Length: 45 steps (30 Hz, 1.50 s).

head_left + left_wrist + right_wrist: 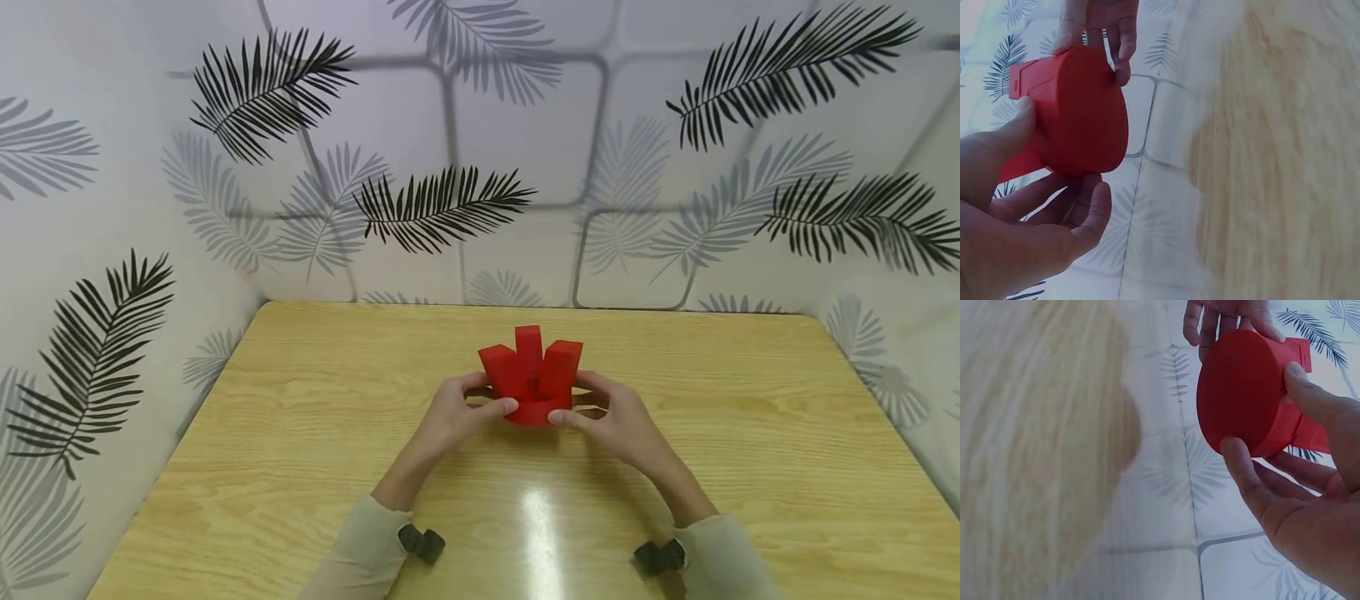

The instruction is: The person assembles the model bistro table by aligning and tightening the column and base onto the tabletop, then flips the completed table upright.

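Observation:
Both hands hold a red, round-based piece (534,412) with three block-like prongs fanning upward, a dark gap between them. My left hand (456,417) grips its left side, thumb in front and fingers behind. On the opposite side my right hand (621,418) grips it in the same way. Its smooth flat underside (1094,115) faces the left wrist view, so the piece is off the table. The right wrist view shows that flat base (1238,394) too, with fingertips at its edge. A small marking on one prong is too small to read.
A light wood-grain table (315,467) spreads beneath the hands. Behind it and at both sides stands a pale wall covering (517,258) with feather-like leaf prints. Small dark devices (422,543) sit on both wrists, by the pale sleeves (367,542).

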Each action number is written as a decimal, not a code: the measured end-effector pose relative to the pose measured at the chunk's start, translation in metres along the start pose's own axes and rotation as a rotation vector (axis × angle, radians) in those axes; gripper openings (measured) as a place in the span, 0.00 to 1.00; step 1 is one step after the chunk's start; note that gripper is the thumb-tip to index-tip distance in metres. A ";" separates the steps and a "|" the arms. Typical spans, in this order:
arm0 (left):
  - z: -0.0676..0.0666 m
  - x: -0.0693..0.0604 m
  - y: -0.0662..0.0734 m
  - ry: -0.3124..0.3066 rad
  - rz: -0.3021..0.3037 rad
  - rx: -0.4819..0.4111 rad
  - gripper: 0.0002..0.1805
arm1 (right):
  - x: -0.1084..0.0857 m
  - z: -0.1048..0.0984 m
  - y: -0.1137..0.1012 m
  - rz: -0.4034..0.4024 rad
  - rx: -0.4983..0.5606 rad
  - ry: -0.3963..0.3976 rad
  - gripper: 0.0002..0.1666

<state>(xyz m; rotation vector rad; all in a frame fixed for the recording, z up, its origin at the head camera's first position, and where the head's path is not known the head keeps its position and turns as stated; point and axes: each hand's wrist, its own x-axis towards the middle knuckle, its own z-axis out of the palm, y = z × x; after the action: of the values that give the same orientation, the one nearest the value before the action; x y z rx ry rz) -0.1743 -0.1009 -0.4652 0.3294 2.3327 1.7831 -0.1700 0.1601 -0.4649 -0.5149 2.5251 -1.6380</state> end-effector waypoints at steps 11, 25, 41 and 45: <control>-0.006 -0.005 0.007 0.115 0.062 -0.084 0.20 | 0.001 0.005 -0.007 -0.177 -0.069 0.147 0.26; -0.003 -0.008 0.012 0.052 0.142 -0.199 0.18 | -0.002 0.010 -0.008 -0.051 0.131 0.241 0.20; 0.007 -0.011 0.012 0.190 0.163 -0.188 0.19 | -0.002 0.011 -0.007 -0.079 0.240 0.254 0.21; 0.005 -0.010 0.013 0.131 0.164 -0.195 0.28 | 0.001 0.010 -0.007 -0.111 0.246 0.251 0.20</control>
<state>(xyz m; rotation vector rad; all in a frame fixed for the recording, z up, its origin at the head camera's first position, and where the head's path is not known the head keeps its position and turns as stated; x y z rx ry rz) -0.1623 -0.0957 -0.4543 0.3938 2.2469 2.1515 -0.1669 0.1491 -0.4629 -0.4557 2.4413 -2.1417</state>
